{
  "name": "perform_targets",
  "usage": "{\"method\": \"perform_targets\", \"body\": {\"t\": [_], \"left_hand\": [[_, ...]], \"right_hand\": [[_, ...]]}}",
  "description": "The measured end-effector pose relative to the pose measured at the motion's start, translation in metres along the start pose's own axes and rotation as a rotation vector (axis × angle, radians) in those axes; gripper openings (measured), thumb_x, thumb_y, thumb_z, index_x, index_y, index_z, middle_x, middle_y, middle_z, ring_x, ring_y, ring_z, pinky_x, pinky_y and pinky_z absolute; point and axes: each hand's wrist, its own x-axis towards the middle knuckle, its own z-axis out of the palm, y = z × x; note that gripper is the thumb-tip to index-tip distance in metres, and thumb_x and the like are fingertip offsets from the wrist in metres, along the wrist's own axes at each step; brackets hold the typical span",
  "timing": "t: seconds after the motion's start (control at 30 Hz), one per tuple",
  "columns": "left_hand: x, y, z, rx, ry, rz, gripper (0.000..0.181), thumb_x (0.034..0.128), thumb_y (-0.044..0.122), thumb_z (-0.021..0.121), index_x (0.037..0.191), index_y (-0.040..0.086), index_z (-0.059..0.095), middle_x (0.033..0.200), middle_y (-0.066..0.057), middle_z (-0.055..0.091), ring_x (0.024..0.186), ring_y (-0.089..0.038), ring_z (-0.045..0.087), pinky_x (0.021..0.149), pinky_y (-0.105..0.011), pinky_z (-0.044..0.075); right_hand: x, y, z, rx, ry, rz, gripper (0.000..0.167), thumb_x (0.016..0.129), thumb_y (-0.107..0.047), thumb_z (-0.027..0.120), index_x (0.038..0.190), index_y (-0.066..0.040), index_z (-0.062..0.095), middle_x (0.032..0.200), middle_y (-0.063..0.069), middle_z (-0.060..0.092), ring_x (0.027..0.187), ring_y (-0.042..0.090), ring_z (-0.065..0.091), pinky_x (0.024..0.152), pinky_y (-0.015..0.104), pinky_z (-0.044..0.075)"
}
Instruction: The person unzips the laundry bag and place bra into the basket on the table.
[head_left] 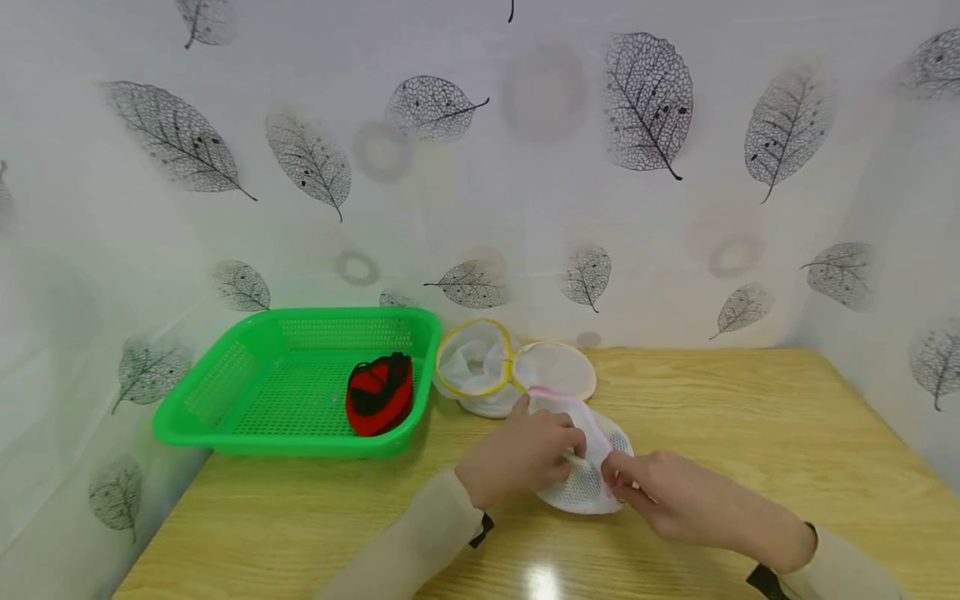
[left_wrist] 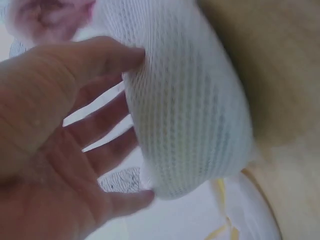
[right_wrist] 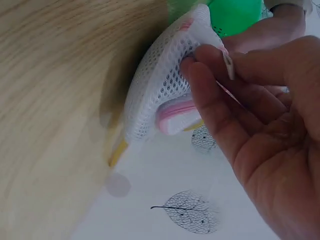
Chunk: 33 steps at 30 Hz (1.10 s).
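Note:
A white mesh bag [head_left: 581,487] with a pink-edged zip is held just above the wooden table, in front of a yellow-rimmed mesh item [head_left: 480,392]. My left hand [head_left: 525,454] grips the bag's left side; in the left wrist view its thumb lies on the mesh [left_wrist: 185,100] and its fingers go behind the edge. My right hand [head_left: 675,500] pinches the bag's right end between thumb and fingers. In the right wrist view a small pale tab [right_wrist: 229,66] shows at those fingertips, beside the mesh [right_wrist: 150,90]. What the bag holds inside, I cannot tell.
A green basket [head_left: 300,446] stands at the left with a red and black item [head_left: 380,396] in its right part. A round white mesh piece [head_left: 558,369] lies beside the yellow-rimmed one. Behind the wooden table [head_left: 750,417] hangs a leaf-patterned sheet [head_left: 525,208].

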Motion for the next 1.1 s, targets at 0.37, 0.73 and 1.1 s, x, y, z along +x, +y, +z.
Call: {"method": "perform_targets", "body": {"t": [0.37,0.73,1.1], "left_hand": [[-0.027,0.031,0.018,0.125,0.336,-0.007,0.046,0.0804,0.068,0.075,0.088,0.024,0.061,0.088,0.011,0.053,0.079,-0.007,0.049,0.068,-0.017,0.035],[-0.027,0.047,0.030,0.221,0.374,-0.163,0.029,0.0814,0.050,0.074,0.073,0.027,0.059,0.073,0.013,0.051,0.070,-0.007,0.051,0.064,-0.023,0.035],[-0.029,0.042,0.025,0.129,0.286,-0.122,0.026,0.0779,0.036,0.076,0.067,0.023,0.055,0.071,0.012,0.051,0.063,-0.006,0.046,0.058,-0.022,0.029]], "right_hand": [[0.001,0.006,0.012,0.203,0.113,0.077,0.019,0.093,0.001,0.069,0.099,-0.014,0.060,0.085,-0.001,0.077,0.080,0.005,0.073,0.060,0.014,0.051],[0.004,-0.002,0.016,0.351,0.110,0.293,0.015,0.095,-0.004,0.068,0.094,-0.018,0.063,0.078,-0.005,0.075,0.056,-0.010,0.042,0.046,0.017,0.039],[0.005,0.001,0.015,0.286,0.172,0.280,0.018,0.092,0.001,0.068,0.094,-0.016,0.065,0.083,-0.004,0.077,0.065,-0.006,0.055,0.051,0.019,0.046]]}}
